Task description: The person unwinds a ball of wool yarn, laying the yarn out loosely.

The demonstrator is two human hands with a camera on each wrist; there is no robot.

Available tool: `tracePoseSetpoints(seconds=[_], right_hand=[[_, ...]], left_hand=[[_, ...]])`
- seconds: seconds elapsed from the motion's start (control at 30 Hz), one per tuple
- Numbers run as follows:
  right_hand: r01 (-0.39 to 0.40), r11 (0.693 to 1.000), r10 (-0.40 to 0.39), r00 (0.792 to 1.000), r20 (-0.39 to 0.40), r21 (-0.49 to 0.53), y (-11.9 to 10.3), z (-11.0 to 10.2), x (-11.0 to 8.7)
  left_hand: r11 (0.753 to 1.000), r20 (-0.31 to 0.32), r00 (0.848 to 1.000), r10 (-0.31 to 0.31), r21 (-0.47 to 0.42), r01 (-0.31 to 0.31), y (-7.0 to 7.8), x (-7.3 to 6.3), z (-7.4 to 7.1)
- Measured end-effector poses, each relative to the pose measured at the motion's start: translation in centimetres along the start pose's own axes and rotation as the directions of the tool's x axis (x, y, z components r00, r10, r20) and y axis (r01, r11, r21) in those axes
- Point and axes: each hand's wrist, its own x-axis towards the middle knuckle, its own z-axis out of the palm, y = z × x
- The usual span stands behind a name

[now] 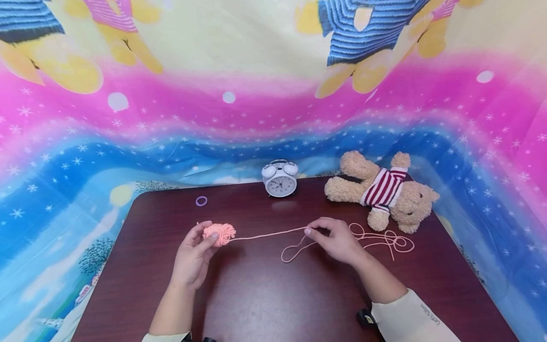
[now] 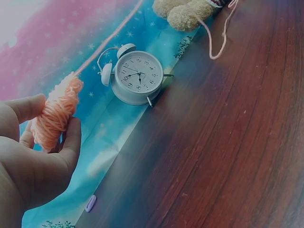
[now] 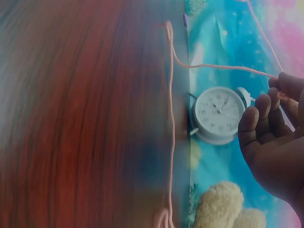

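A small ball of peach-pink yarn (image 1: 220, 234) is gripped between the thumb and fingers of my left hand (image 1: 193, 259), above the left part of the table. From it a strand (image 1: 269, 234) runs nearly straight to my right hand (image 1: 337, 241), which pinches it between thumb and fingertips. Past that pinch, the slack yarn drops in a loop (image 1: 290, 260) and lies in loose coils (image 1: 399, 241) on the table to the right. In the left wrist view the wound yarn ball (image 2: 58, 114) shows its wraps, with fingers on both sides.
A white twin-bell alarm clock (image 1: 280, 180) stands at the table's back edge. Left of it lies a purple ring (image 1: 201, 201). A teddy bear (image 1: 384, 190) in a striped shirt lies at the back right, close to the coils. Behind the dark wooden table (image 1: 265, 294) hangs a printed curtain (image 1: 239, 114).
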Motion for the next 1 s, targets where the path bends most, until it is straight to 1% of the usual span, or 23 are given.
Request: tracePoseSetpoints(seconds=[0.3,0.43,0.57,0.73,0.83,1.0], right_hand=[[-0.027,0.999,0.025,0.998,-0.064,-0.031,2.0,-2.6,-0.9],[-0.065,0.998,0.063,0.995,-0.076,-0.016,2.8,-3.6,-1.6],[-0.114,0.993,0.112,0.990,-0.080,-0.019,3.4,-4.6,-2.4],[-0.153,0.987,0.149,0.985,-0.083,-0.046,4.0,-5.8,-3.2],[-0.163,0.984,0.156,0.983,-0.098,-0.071,4.4,-6.5,-3.5],[-0.182,0.977,0.168,0.979,-0.117,-0.116,5.0,-8.1,-3.7]], left_hand=[[1.000,-0.008,1.000,-0.005,0.029,0.006,0.6,0.0,-0.6],[0.999,-0.005,1.000,-0.008,0.052,0.008,0.6,-0.2,-1.0],[0.999,-0.010,1.000,-0.001,0.047,0.001,0.7,-0.4,-1.5],[0.999,-0.013,1.000,0.014,0.036,-0.013,0.8,-0.8,-1.8],[0.999,-0.012,1.000,0.018,0.035,-0.018,0.9,-0.8,-2.1],[0.999,-0.027,0.999,0.026,0.028,-0.025,1.3,-0.7,-2.6]])
